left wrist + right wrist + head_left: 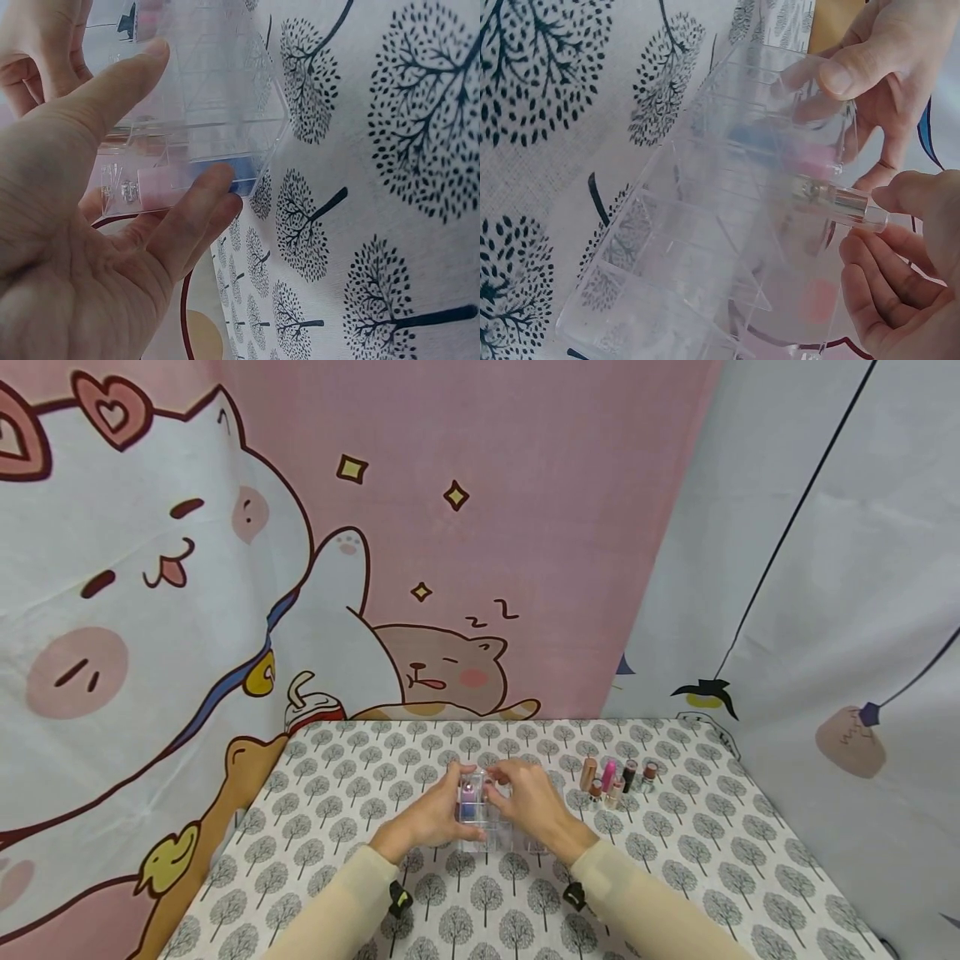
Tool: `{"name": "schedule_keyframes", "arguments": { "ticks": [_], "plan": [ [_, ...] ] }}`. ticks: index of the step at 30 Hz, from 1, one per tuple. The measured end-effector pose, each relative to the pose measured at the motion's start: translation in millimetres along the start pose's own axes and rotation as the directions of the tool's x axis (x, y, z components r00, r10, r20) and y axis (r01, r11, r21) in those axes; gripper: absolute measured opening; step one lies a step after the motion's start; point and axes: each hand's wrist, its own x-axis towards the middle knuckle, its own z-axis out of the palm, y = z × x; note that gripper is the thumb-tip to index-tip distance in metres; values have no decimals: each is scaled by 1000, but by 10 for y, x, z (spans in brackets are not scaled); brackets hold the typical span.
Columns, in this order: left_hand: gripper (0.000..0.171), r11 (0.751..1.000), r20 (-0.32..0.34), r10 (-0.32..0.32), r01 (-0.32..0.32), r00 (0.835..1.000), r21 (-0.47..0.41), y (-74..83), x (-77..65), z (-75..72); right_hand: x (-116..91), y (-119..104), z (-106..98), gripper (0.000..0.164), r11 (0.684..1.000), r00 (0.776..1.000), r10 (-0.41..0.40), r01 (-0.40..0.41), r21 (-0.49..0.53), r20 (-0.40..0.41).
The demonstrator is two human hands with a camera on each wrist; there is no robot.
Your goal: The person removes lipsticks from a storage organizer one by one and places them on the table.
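A clear plastic divided organizer (641, 247) stands on the tree-print cloth between both hands. My left hand (431, 815) grips its left side, the thumb on the near face and the fingers on the side wall. Inside the left end is a pink-and-blue tube (161, 187), seen through the plastic. With thumb and fingertips, my right hand (904, 262) pinches the clear end of a lipstick tube (851, 206) with a shiny metallic band. The tube's other end is within the top of a compartment beside the pink-and-blue one. Fingers partly cover the tube in the head view.
Right of the organizer, several lipstick tubes stand on the tree-print cloth (675, 860): a rose-gold tube (588, 774), a bright pink tube (608, 773), a black tube (628, 776), and others with brown or clear parts. A cartoon-print curtain (540, 543) hangs behind the table.
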Motion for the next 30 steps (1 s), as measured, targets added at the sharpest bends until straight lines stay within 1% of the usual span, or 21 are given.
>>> {"name": "schedule_keyframes", "arguments": {
  "ticks": [4,11,14,18,20,22,27,30],
  "plan": [
    [115,1000,3,-1,1,1000,1,-3,6,-1,-3,-4,-28,31,1000,1000,5,-4,25,-11],
    [116,1000,-5,2,-2,1000,15,11,3,0,-23,-26,-98,28,996,999,38,-38,82,6],
    [116,1000,-7,-7,7,1000,16,13,0,1,-26,-35,-130,28,997,1000,16,-15,70,-14],
    [117,1000,-12,-16,16,1000,24,17,-4,2,-30,-31,-178,27,999,997,-42,44,32,-64],
    [117,1000,-14,-18,19,1000,25,15,-7,1,-37,-23,-204,28,998,995,-58,59,20,-79],
    [118,1000,-16,-20,20,1000,24,14,-11,-2,-47,-14,-230,28,998,995,-59,61,25,-85],
    [118,1000,-9,-25,25,1000,7,8,-11,-3,-79,18,-289,32,998,997,-23,27,52,-79],
    [118,999,-5,-35,35,999,0,5,-5,6,-103,44,-326,32,999,996,-22,25,37,-84]
  ]
}}
